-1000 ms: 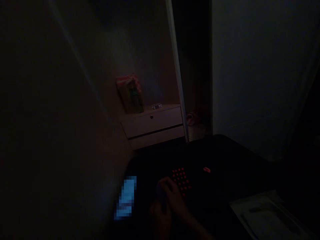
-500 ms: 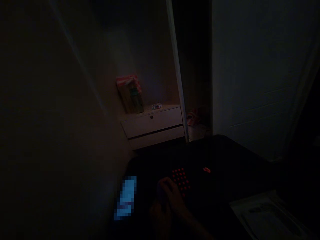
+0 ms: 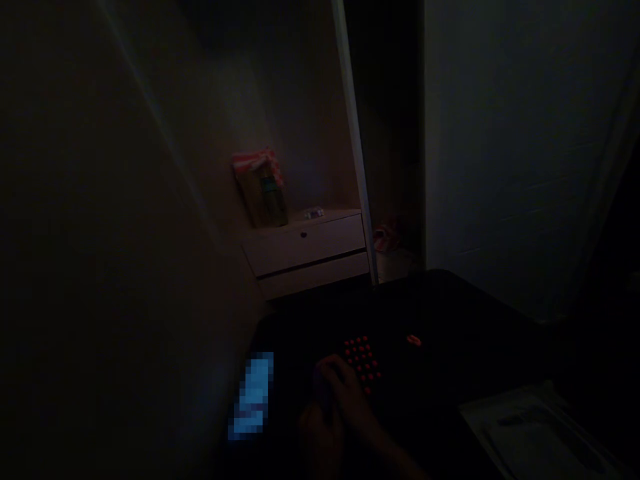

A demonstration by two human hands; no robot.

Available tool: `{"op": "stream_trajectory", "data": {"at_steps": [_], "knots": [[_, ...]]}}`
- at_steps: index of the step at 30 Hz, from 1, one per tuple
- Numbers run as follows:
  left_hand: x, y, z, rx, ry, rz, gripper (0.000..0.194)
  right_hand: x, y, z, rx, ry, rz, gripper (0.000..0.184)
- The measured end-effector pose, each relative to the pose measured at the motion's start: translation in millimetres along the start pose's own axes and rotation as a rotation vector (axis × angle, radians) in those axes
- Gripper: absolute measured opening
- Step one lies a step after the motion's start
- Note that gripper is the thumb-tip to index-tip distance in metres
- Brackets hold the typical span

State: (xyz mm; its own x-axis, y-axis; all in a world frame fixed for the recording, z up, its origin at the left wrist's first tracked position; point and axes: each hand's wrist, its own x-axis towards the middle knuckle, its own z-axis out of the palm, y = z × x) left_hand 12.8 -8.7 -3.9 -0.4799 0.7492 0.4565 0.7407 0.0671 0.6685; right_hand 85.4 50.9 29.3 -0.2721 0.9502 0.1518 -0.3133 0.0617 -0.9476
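Observation:
The room is very dark, so little detail shows on my hands. At the lower middle, my left hand (image 3: 320, 430) and my right hand (image 3: 350, 397) are close together, fingers curled around a small dark object with a faint purple tint (image 3: 323, 387). What kind of object it is cannot be made out. Just beyond my right hand lies a block of small red glowing dots (image 3: 361, 357), like backlit keys. A small red-lit thing (image 3: 414, 340), perhaps a mouse, sits to its right.
A bright blurred blue screen (image 3: 253, 397) lies to the left on the dark table (image 3: 425, 300). At the lower right is a pale flat packet (image 3: 530, 427). Behind stand drawers (image 3: 310, 247) with a bag (image 3: 250, 190) and a greenish bottle (image 3: 273, 200) on top.
My hands stay nearly in place around the object, with only a slight shift. The light on the wall and cabinet differs a little.

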Motion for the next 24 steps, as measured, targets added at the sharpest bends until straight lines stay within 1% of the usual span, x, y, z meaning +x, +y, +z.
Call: {"op": "stream_trajectory", "data": {"at_steps": [6,8,13,17,24], "knots": [[-0.4,-1.6,1.9,0.027,0.018,-0.014,0.035,-1.1,-2.6,0.1,-0.023,0.001,0.003,0.016],[-0.2,-2.2,2.3,0.029,0.009,-0.003,0.035,-0.6,-2.6,0.5,-0.014,0.004,0.001,0.016],[0.0,-3.3,2.4,0.041,0.039,0.017,0.034,0.2,0.3,0.6,-0.016,0.007,0.005,0.017],[0.0,-3.4,2.1,0.021,0.039,0.042,0.033,0.5,4.0,-0.1,-0.002,0.003,-0.008,0.017],[-0.4,-0.6,0.3,0.005,0.010,0.011,0.036,-1.0,1.3,0.2,-0.008,0.000,0.009,0.017]]}}
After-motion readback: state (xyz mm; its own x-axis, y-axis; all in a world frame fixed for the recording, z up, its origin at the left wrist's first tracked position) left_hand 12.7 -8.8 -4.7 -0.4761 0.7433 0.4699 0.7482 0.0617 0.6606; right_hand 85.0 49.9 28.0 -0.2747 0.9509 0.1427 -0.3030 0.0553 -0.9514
